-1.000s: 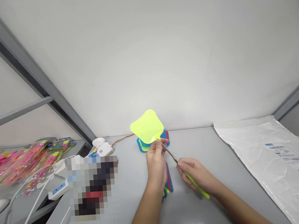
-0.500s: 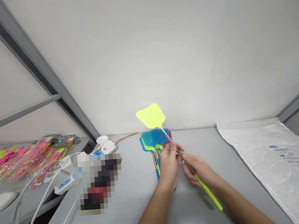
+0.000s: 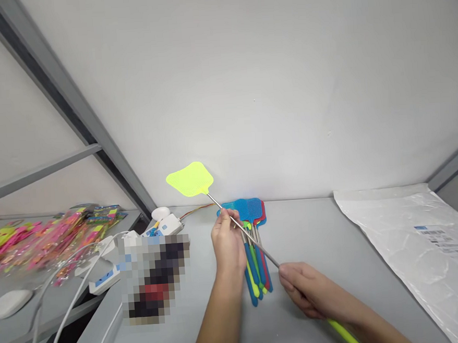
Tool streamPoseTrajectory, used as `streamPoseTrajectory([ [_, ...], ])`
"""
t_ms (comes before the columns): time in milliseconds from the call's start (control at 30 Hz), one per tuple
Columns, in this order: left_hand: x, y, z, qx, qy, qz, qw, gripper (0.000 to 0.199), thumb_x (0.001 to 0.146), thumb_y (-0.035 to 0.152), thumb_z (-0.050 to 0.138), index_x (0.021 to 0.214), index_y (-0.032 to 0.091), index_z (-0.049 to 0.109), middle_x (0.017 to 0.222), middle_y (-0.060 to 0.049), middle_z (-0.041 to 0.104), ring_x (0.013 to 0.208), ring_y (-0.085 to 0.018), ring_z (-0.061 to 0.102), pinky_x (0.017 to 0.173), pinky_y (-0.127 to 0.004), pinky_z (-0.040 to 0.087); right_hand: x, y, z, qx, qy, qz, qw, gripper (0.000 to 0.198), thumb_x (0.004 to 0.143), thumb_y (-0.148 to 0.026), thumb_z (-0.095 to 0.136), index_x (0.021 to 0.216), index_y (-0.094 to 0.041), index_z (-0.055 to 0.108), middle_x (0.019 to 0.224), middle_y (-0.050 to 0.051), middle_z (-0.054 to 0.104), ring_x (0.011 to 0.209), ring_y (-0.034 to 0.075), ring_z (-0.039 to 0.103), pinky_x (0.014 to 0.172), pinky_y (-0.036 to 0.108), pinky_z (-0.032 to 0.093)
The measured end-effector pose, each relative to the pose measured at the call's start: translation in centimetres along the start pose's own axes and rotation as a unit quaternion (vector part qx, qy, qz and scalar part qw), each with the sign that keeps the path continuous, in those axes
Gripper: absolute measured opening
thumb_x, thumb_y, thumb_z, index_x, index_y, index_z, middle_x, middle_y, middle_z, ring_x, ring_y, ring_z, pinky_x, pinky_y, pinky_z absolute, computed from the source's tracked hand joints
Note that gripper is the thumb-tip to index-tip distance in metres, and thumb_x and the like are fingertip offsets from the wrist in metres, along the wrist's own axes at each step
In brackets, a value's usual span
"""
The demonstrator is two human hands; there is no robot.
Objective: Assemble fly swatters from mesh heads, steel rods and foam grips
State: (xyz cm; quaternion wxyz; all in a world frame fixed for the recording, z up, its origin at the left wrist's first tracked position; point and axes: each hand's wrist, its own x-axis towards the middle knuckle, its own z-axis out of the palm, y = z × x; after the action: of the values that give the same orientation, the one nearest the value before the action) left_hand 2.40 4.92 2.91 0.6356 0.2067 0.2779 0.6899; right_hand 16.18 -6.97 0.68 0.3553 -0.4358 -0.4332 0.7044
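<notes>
A fly swatter (image 3: 191, 180) with a yellow-green mesh head is held in the air, slanting from upper left to lower right. My left hand (image 3: 228, 239) is closed around its thin metal rod just below the head. Farther down the rod, my right hand (image 3: 310, 288) grips near the yellow-green handle, part of which shows beneath the palm. Behind and below the rod lies a pile of fly swatters (image 3: 251, 209), with blue and red heads and blue, green, yellow-green and red handles pointing toward me. My left hand partly covers that pile.
A white plastic mailing bag (image 3: 409, 232) with a printed label lies at the right. Power strips (image 3: 170, 225), cables and a pixelated dark item (image 3: 158, 281) are on the left. Colourful packaged goods (image 3: 61, 233) lie on a side surface. A wall (image 3: 248, 112) rises behind the table.
My hands have moved apart along the rod, which now shows a longer metal length. The swatter head and my left hand have shifted left; my right hand has moved lower right.
</notes>
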Motion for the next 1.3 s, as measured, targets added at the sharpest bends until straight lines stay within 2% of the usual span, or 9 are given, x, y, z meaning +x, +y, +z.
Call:
streamPoseTrajectory([
  [200,0.9,1.1,-0.4,0.006,0.004,0.053,0.999,0.026,0.079,0.040,0.069,0.074,0.016,0.060,0.073,0.000,0.054,0.063,-0.009,0.050,0.059,-0.021,0.040,-1.7,0.2,-0.2,-0.075,0.032,0.020,0.996,0.042,0.096,-0.051,0.038,0.067,-0.021,0.040,0.042,-0.010,0.032,0.037,0.006,0.023,0.037,0.019,0.018],
  [300,-1.1,-0.6,0.4,0.059,-0.007,0.062,0.996,0.031,0.084,0.047,0.061,0.075,0.017,0.060,0.073,0.000,0.055,0.061,-0.009,0.048,0.060,-0.022,0.039,-1.6,-0.6,-0.6,-0.075,0.032,0.010,0.997,0.043,0.095,-0.052,0.039,0.066,-0.021,0.040,0.043,-0.010,0.031,0.038,0.006,0.022,0.037,0.020,0.018],
  [400,-4.3,-3.3,1.2,0.147,-0.055,0.021,0.987,0.042,0.090,0.053,0.049,0.071,0.016,0.059,0.073,-0.003,0.058,0.065,-0.011,0.049,0.065,-0.024,0.040,-0.6,-1.4,-0.9,-0.053,0.039,-0.009,0.998,0.041,0.096,-0.052,0.038,0.069,-0.022,0.041,0.041,-0.011,0.028,0.036,0.006,0.017,0.036,0.021,0.015],
  [533,-6.7,-5.2,1.6,0.101,-0.041,-0.017,0.994,0.041,0.091,0.050,0.048,0.066,0.019,0.045,0.064,0.001,0.049,0.063,-0.012,0.046,0.066,-0.025,0.038,0.3,-2.1,-0.5,-0.071,0.046,-0.012,0.996,0.040,0.095,-0.053,0.037,0.069,-0.022,0.038,0.044,-0.011,0.028,0.039,0.006,0.016,0.038,0.021,0.015],
  [633,-5.4,-3.5,1.5,0.050,-0.034,-0.001,0.998,0.042,0.091,0.051,0.048,0.065,0.019,0.041,0.061,0.003,0.040,0.059,-0.011,0.040,0.063,-0.025,0.037,-0.2,-2.4,0.1,-0.139,0.044,-0.029,0.989,0.044,0.096,-0.054,0.036,0.066,-0.021,0.037,0.048,-0.009,0.031,0.044,0.007,0.023,0.042,0.021,0.022],
  [767,-2.0,1.0,0.8,-0.051,0.005,0.060,0.997,0.043,0.089,0.050,0.052,0.064,0.020,0.037,0.057,0.007,0.028,0.050,-0.009,0.030,0.055,-0.024,0.034,-2.0,-1.5,0.6,-0.213,0.014,0.008,0.977,0.049,0.095,-0.057,0.032,0.064,-0.020,0.039,0.051,-0.007,0.036,0.048,0.008,0.030,0.049,0.022,0.028],
  [833,-1.1,2.5,0.5,-0.059,-0.007,0.074,0.995,0.041,0.090,0.047,0.052,0.064,0.019,0.038,0.057,0.007,0.027,0.049,-0.009,0.029,0.055,-0.023,0.035,-2.8,-0.6,0.4,-0.223,0.009,0.017,0.975,0.049,0.095,-0.058,0.032,0.065,-0.020,0.039,0.054,-0.006,0.037,0.052,0.009,0.032,0.052,0.022,0.029],
  [1100,-1.3,2.3,0.7,-0.073,-0.043,0.055,0.995,0.038,0.093,0.042,0.049,0.065,0.018,0.040,0.058,0.006,0.028,0.048,-0.008,0.028,0.054,-0.023,0.035,-4.1,0.4,-0.4,-0.239,0.026,0.015,0.970,0.048,0.095,-0.059,0.029,0.068,-0.021,0.038,0.058,-0.005,0.037,0.055,0.010,0.031,0.054,0.024,0.029],
  [1300,-1.0,3.4,2.2,-0.063,-0.028,0.143,0.987,0.039,0.093,0.047,0.048,0.067,0.019,0.043,0.059,0.006,0.031,0.051,-0.009,0.032,0.058,-0.023,0.037,-4.3,-1.7,-1.9,-0.314,0.046,-0.002,0.948,0.042,0.096,-0.051,0.035,0.069,-0.020,0.043,0.065,-0.003,0.043,0.061,0.012,0.038,0.058,0.025,0.032],
])
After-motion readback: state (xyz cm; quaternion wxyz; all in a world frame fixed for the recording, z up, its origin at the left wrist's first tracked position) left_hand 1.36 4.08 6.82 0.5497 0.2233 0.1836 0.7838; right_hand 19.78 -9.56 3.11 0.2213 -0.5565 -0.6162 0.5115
